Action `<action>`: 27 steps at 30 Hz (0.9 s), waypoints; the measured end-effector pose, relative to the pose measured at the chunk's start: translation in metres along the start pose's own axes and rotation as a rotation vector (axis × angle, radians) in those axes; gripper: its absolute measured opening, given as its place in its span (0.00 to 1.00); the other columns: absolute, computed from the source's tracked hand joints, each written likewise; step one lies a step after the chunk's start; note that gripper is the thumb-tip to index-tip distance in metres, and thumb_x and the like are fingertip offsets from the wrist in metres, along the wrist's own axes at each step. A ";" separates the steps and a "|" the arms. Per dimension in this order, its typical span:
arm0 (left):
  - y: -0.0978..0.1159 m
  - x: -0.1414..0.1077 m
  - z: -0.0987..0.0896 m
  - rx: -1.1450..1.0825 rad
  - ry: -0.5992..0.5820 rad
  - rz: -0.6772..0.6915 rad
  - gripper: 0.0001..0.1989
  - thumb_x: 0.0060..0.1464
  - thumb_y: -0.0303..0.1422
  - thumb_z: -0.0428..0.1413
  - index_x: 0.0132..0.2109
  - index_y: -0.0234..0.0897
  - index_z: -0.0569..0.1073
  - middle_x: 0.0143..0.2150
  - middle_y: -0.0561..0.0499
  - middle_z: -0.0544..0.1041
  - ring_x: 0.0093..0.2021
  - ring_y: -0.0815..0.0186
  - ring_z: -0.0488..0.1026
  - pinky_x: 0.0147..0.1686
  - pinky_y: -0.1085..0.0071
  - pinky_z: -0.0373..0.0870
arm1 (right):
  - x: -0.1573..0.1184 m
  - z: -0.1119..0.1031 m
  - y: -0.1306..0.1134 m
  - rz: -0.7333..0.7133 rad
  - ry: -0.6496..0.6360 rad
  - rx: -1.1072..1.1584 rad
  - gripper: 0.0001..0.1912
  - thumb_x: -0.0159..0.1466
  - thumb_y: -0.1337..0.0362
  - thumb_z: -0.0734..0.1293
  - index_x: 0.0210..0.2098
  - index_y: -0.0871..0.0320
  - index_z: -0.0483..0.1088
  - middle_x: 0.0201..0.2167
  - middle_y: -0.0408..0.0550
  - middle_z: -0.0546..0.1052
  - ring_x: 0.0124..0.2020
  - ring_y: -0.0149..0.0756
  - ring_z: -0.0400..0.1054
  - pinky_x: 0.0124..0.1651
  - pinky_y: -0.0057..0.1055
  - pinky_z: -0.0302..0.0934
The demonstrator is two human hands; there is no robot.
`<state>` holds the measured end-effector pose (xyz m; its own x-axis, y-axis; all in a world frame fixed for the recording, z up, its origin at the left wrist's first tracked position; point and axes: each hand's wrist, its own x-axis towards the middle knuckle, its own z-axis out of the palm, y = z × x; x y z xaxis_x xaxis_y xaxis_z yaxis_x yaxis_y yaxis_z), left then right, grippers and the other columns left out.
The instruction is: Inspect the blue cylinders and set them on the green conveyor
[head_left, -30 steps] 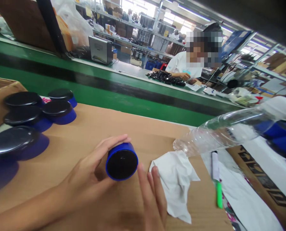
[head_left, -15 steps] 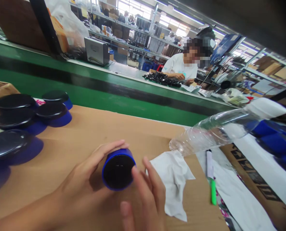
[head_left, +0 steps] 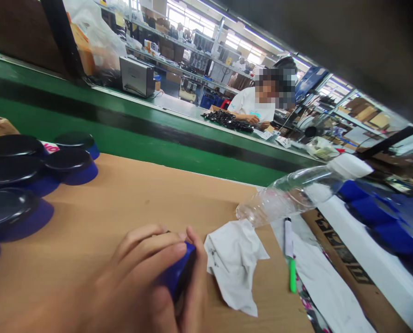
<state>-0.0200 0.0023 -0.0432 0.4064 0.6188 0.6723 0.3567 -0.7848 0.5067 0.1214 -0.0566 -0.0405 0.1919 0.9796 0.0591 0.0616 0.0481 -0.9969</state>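
A blue round piece with a black face (head_left: 179,273) is held between my two hands, tilted so that its dark face turns to the right. My left hand (head_left: 137,273) wraps over its left side and top, fingers together. On the right side, my right hand (head_left: 197,282) presses against the piece, partly hidden behind it and the left hand. Just right of the hands lies a crumpled white cloth (head_left: 236,263) on the brown cardboard surface (head_left: 130,199).
Several blue pieces with black tops (head_left: 69,162) stand at the left. A clear plastic bottle (head_left: 290,194), a green-capped marker (head_left: 290,254) and more blue pieces (head_left: 383,217) are at the right. Beyond the green belt (head_left: 140,138), a person (head_left: 253,104) handles small parts.
The blue piece has turned from facing up toward the camera to facing right. My left hand has closed over it, and my right hand has moved against its side. The view has shifted slightly.
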 end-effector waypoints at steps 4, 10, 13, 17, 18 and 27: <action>0.006 0.002 0.006 -0.112 0.085 -0.177 0.28 0.70 0.43 0.53 0.72 0.45 0.58 0.60 0.49 0.75 0.56 0.61 0.77 0.60 0.71 0.76 | 0.007 0.007 0.015 0.153 -0.038 0.235 0.36 0.75 0.38 0.52 0.64 0.56 0.73 0.57 0.55 0.82 0.61 0.50 0.77 0.60 0.44 0.75; -0.004 -0.001 -0.011 -0.049 -0.139 -0.099 0.32 0.60 0.33 0.60 0.69 0.53 0.62 0.64 0.56 0.77 0.61 0.64 0.78 0.67 0.76 0.69 | 0.013 -0.015 0.028 0.315 -0.061 0.172 0.37 0.73 0.35 0.54 0.52 0.53 0.82 0.48 0.51 0.86 0.56 0.51 0.80 0.57 0.43 0.77; -0.005 0.000 -0.014 -0.035 -0.123 -0.070 0.33 0.57 0.35 0.60 0.67 0.53 0.62 0.60 0.58 0.79 0.60 0.65 0.78 0.67 0.78 0.68 | 0.018 -0.023 0.029 0.314 -0.096 0.054 0.35 0.73 0.34 0.54 0.52 0.49 0.82 0.50 0.49 0.85 0.56 0.52 0.80 0.58 0.45 0.77; -0.004 0.003 -0.008 0.090 -0.149 -0.131 0.33 0.62 0.45 0.58 0.70 0.52 0.58 0.63 0.53 0.77 0.62 0.60 0.77 0.64 0.71 0.74 | 0.033 -0.025 0.016 0.240 -0.158 0.009 0.39 0.72 0.32 0.50 0.48 0.50 0.83 0.39 0.53 0.86 0.46 0.54 0.84 0.48 0.47 0.81; -0.006 0.004 -0.005 0.133 -0.173 -0.170 0.36 0.63 0.46 0.58 0.72 0.50 0.55 0.65 0.49 0.75 0.64 0.56 0.76 0.63 0.66 0.77 | 0.038 -0.025 0.009 0.233 -0.209 -0.011 0.39 0.72 0.33 0.50 0.49 0.51 0.82 0.36 0.53 0.85 0.40 0.52 0.84 0.42 0.45 0.82; -0.025 0.004 0.011 0.284 -0.010 -0.313 0.40 0.71 0.35 0.49 0.78 0.47 0.32 0.73 0.28 0.61 0.70 0.34 0.67 0.59 0.35 0.76 | 0.161 0.006 -0.052 -0.228 -0.257 -0.535 0.33 0.69 0.52 0.71 0.69 0.58 0.65 0.67 0.58 0.72 0.68 0.47 0.68 0.72 0.47 0.61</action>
<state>-0.0180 0.0251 -0.0593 0.2494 0.8274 0.5032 0.6816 -0.5191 0.5157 0.1432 0.0992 0.0210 -0.1209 0.9750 0.1863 0.5670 0.2219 -0.7933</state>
